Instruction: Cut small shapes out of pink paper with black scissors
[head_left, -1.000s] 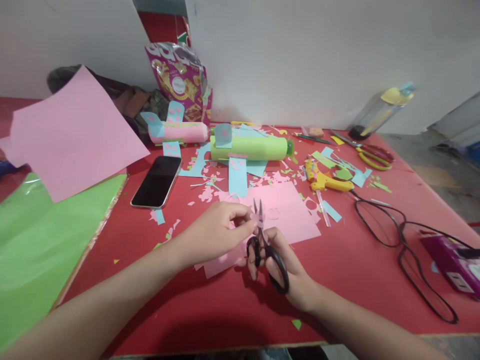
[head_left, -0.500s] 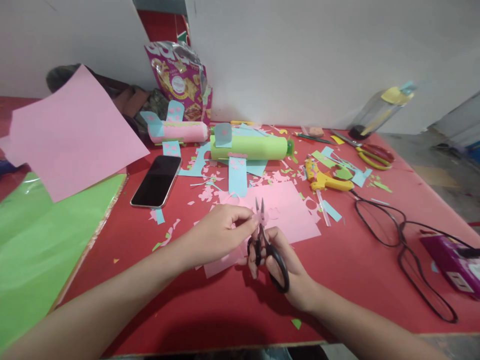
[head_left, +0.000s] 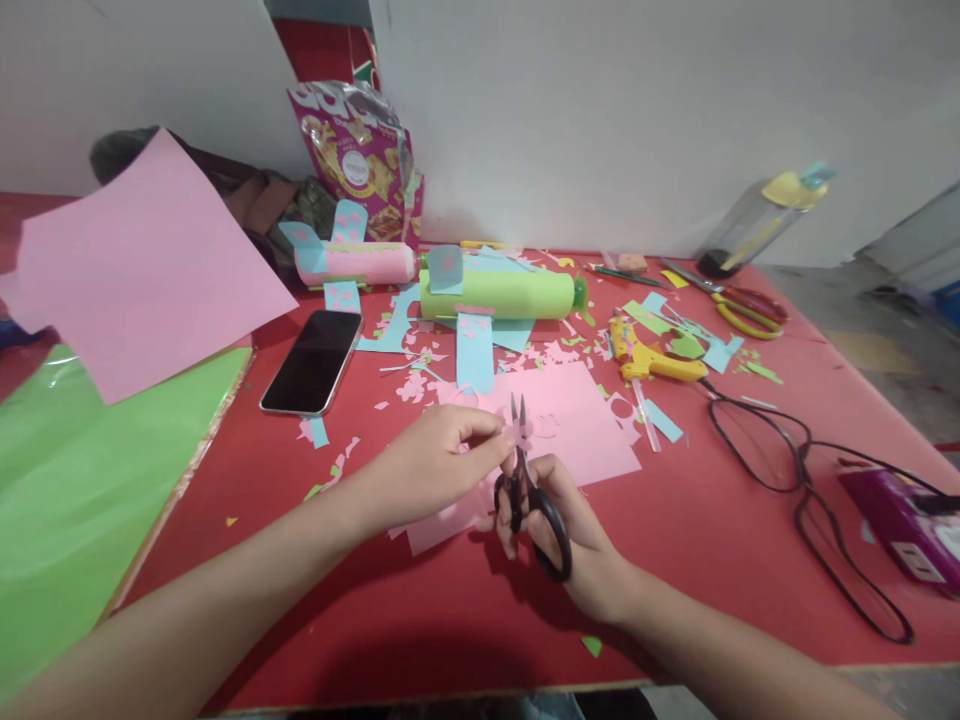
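While your left hand [head_left: 450, 455] pinches a small pink piece [head_left: 524, 431] between thumb and fingers, your right hand [head_left: 581, 545] has the scissors [head_left: 555, 540] by their black handles, fingers in the loops. Take the green cylinder [head_left: 517, 296] as your landmark: the small pink piece is on your side of it, held above the pink sheet [head_left: 607, 440] that lies on the table [head_left: 720, 540]. The blades point away from you, towards the green cylinder, their tips a little apart, with the small pink piece at them; its exact outline is too small to tell.

You look to be in the middle of trimming, judging by this grip and the paper scraps [head_left: 559, 352] strewn just in front of the green cylinder. The next move seems to call for short, careful bites: let your left hand turn the small pink piece while your right hand keeps the scissors steady. Your left fingertips sit very near the blades, so ease them clear before closing, or you could nick them.
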